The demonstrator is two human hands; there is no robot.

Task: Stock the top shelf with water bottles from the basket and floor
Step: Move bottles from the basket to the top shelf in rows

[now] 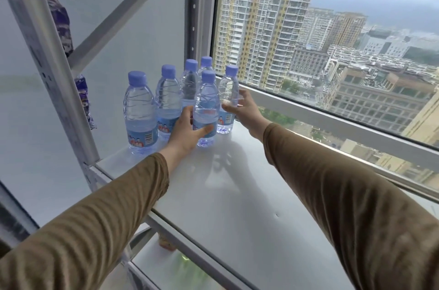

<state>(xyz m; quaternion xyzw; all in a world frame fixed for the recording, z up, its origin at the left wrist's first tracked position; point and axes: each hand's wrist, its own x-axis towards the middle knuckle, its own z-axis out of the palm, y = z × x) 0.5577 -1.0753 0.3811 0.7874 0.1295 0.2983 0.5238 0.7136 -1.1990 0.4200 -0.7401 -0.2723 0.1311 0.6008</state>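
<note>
- While both arms reach forward in brown sleeves, the left hand (187,131) curls round the lower body of the near bottle (205,109), thumb across its front near the base and fingers behind it.
- The right hand (242,105) holds the right bottle (227,99) about mid-height, fingers wrapped round its far side and thumb on the near side.
- Both held bottles stand upright with their bases on the white shelf (237,183), touching or almost touching each other.
- Four more bottles stand upright on the far left part of the shelf: one at the near left (140,111), one just beside it (168,99), and two further back (190,80) and (206,64), close against the group.
- All six are clear, filled with water, with light purple caps and blue labels low on the body.
- A grey metal upright (59,80) of the rack rises at the left, with a diagonal brace (123,14) crossing behind it.
- Blue and white patterned packets (60,16) show behind the upright at the left.
- A large window (332,52) runs along the right side of the shelf, with tall apartment blocks and a grey sky outside.
- A lower shelf (180,266) shows below the near edge, with something orange on it that is too hidden to name.
</note>
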